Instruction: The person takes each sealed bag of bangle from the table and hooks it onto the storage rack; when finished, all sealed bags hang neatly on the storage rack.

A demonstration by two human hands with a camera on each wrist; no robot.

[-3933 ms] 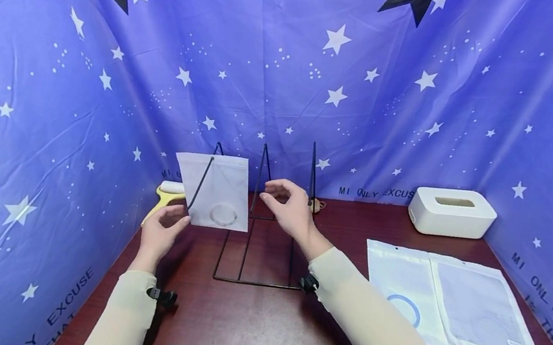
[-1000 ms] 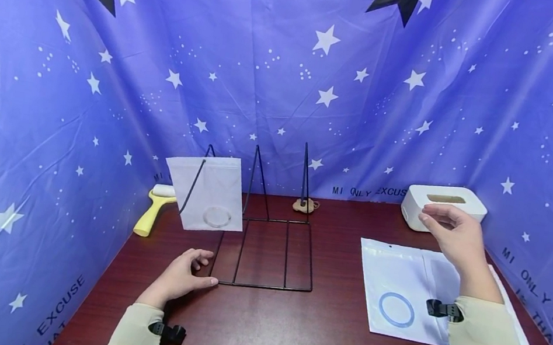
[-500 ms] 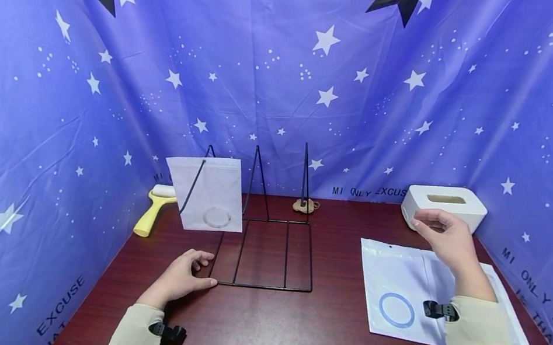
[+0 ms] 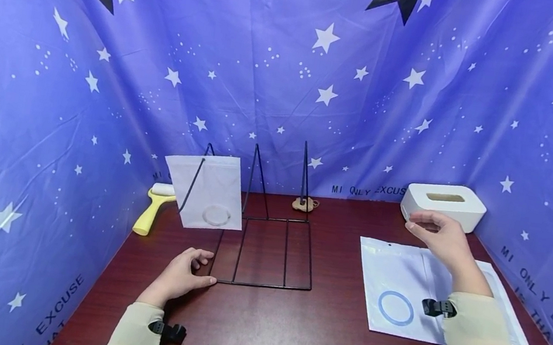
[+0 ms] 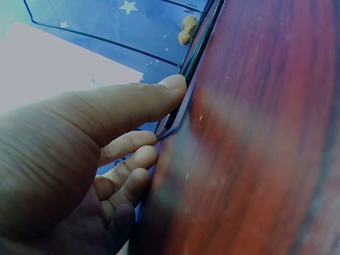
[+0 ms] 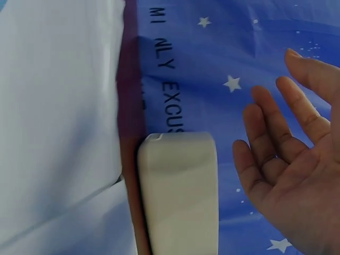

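My left hand (image 4: 180,278) is at the near left corner of a black wire rack (image 4: 261,283). In the left wrist view its thumb (image 5: 172,87) rests on the wire, with loosely bent fingers beside the corner. A white flat pouch (image 4: 210,190) with a round ring mark hangs from the rack's left upright. Over at the right, my right hand (image 4: 444,240) hovers above two overlapping white pouches lying on the table. The left pouch (image 4: 374,269) bears a blue ring; my forearm partly covers the right pouch (image 4: 508,314). The right hand's fingers are spread and hold nothing.
Behind the right hand stands a white tissue box (image 4: 462,213). A yellow-handled roller (image 4: 147,218) lies left of the rack, and a small tan object (image 4: 304,204) sits at its back right. Blue star-printed curtains (image 4: 294,81) enclose the dark red table (image 4: 264,336).
My left hand has left the hanging pouch for the rack's front corner. My right hand has moved from beside the rack to above the pouches, lately drifting slightly down and left.
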